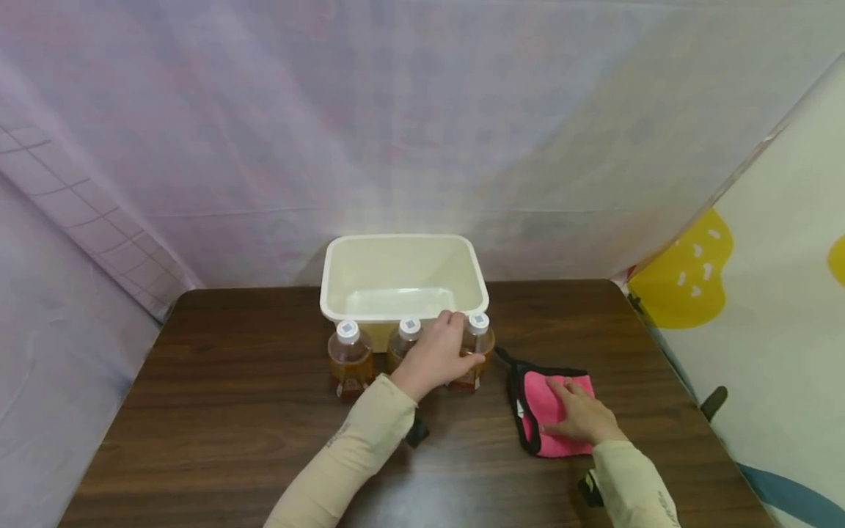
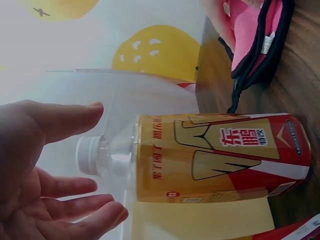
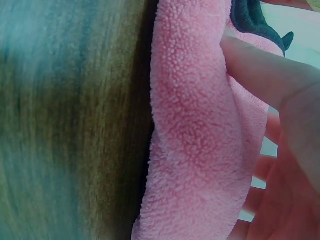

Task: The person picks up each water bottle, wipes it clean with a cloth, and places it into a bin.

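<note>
Three plastic drink bottles with white caps and gold-and-red labels stand in a row: the left bottle (image 1: 350,361), the middle bottle (image 1: 404,339) and the right bottle (image 1: 477,343). My left hand (image 1: 437,357) reaches over between the middle and right ones, hiding part of both. In the left wrist view, its thumb and fingers spread around the white cap (image 2: 89,155) with a gap to it. A fluffy pink cloth (image 1: 544,411) with black edging and a strap lies folded to the right. My right hand (image 1: 584,414) rests on it, fingers spread and thumb touching the pile (image 3: 195,120).
A cream plastic basin (image 1: 403,241) stands right behind the bottles at the table's back edge. The brown wooden table (image 1: 231,411) meets a hanging pale curtain (image 1: 409,132) at the back. A patterned sheet (image 1: 779,330) hangs along the right side.
</note>
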### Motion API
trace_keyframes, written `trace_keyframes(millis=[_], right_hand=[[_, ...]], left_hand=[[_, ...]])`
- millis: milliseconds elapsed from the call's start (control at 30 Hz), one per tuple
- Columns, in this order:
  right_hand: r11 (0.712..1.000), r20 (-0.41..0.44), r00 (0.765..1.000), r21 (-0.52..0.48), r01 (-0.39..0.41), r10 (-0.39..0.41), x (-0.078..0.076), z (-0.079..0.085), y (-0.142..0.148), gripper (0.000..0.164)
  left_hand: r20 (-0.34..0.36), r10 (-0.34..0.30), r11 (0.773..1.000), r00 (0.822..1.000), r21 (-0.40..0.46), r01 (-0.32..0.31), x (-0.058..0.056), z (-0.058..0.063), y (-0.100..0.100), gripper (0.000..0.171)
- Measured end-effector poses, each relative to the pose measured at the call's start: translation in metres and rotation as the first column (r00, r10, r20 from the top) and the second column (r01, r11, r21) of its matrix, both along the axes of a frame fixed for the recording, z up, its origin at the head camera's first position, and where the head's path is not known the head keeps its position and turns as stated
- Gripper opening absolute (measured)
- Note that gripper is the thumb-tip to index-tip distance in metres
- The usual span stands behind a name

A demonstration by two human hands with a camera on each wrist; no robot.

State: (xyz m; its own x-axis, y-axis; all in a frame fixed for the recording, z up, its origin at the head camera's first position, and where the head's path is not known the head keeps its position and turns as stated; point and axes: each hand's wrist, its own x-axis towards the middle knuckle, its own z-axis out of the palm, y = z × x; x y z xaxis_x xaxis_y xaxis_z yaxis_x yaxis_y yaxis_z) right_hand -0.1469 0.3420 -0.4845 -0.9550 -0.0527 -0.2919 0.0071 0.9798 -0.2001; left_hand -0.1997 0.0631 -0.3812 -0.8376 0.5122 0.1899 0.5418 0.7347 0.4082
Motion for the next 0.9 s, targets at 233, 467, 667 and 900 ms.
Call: trace_keyframes(millis=[233, 467, 667, 900], right_hand=[[1.000, -0.005, 1.000, 0.005, 0.007, -0.007, 0.000, 0.000, -0.001, 0.092], [1.000, -0.012, 1.000, 0.002, 0.007, -0.007, 0.001, 0.000, -0.004, 0.090], [1.000, -0.023, 1.000, 0.001, -0.002, 0.002, 0.001, 0.001, -0.004, 0.089], [1.000, -0.029, 1.000, 0.000, 0.005, -0.005, 0.002, 0.001, -0.003, 0.089]], left_hand=[[-0.019, 0.043, 0.997, 0.999, 0.058, -0.042, 0.000, -0.011, 0.004, 0.055], [-0.053, 0.081, 0.992, 0.995, 0.103, -0.075, -0.001, -0.019, 0.006, 0.053], [-0.078, 0.089, 0.985, 0.993, 0.153, -0.076, -0.002, -0.024, 0.007, 0.049], [-0.055, 0.095, 0.976, 0.994, 0.202, -0.083, -0.004, -0.027, 0.009, 0.051]])
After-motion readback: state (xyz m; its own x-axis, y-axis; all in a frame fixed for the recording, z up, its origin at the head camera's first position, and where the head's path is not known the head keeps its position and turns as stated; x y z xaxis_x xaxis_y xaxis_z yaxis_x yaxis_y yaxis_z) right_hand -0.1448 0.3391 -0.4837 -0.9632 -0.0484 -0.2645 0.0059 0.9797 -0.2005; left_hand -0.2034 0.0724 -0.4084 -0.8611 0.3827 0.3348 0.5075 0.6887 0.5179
